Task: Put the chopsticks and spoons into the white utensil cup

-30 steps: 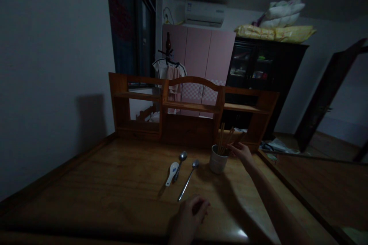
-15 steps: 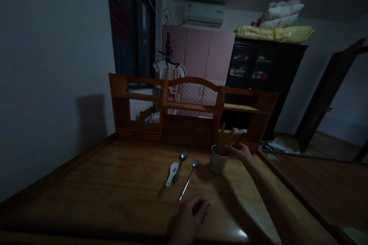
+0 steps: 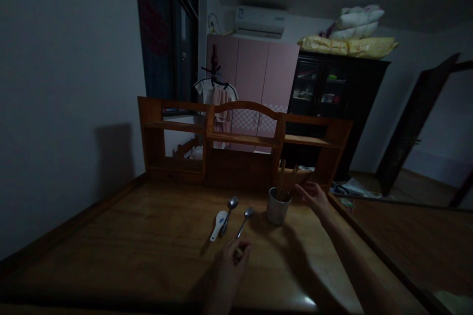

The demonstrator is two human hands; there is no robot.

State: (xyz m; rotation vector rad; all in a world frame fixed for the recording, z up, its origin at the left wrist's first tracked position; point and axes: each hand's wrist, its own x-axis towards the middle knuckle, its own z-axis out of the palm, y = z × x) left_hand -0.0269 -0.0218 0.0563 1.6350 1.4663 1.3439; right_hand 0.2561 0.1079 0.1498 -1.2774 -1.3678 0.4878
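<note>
A grey-white cup (image 3: pixel 277 210) stands toward the right of the wooden desk with several chopsticks (image 3: pixel 282 179) upright and leaning in it. Just right of its rim is my right hand (image 3: pixel 314 199), fingers stretched out and apart, with nothing seen in them. My left hand (image 3: pixel 233 258) is low at the middle, its fingers curled at the handle of a long metal spoon (image 3: pixel 248 213); the handle's lower end is hidden by the hand. To the left lie a second metal spoon (image 3: pixel 232 203) and a white ceramic spoon (image 3: pixel 219 223), side by side.
A wooden shelf unit (image 3: pixel 242 140) rises at the back of the desk (image 3: pixel 148 236). The wall (image 3: pixel 66 108) borders the left side. Beyond are a pink wardrobe (image 3: pixel 251 69), a dark cabinet (image 3: pixel 336 93) and hanging clothes (image 3: pixel 218 93). The room is dim.
My left hand has moved forward and left onto the long spoon's handle. My right hand has drawn slightly away from the chopsticks and its fingers have opened. The view has shifted slightly.
</note>
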